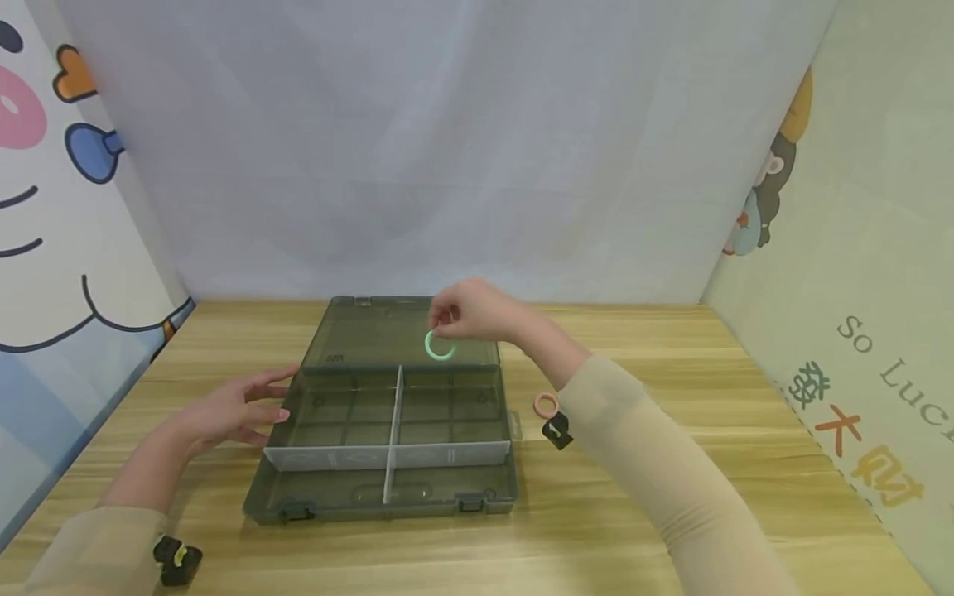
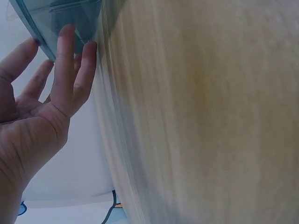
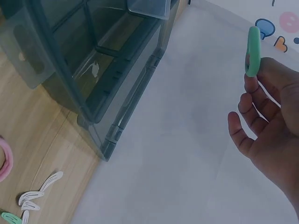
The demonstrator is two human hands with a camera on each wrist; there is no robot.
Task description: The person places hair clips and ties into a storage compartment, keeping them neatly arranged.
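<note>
A translucent grey plastic compartment box lies on the table with its lid folded back behind it. White dividers split its inside. My right hand is raised over the lid and pinches a light green hair tie between thumb and index finger; the other fingers are loosely bent. At the box's left side, my left hand rests its spread fingertips against the wall, as the left wrist view also shows. The compartments hold no loose items that I can make out.
To the right of the box, a pink hair tie lies on the wooden table. White hair clips and a green hair clip are beside it in the right wrist view. A white curtain hangs behind.
</note>
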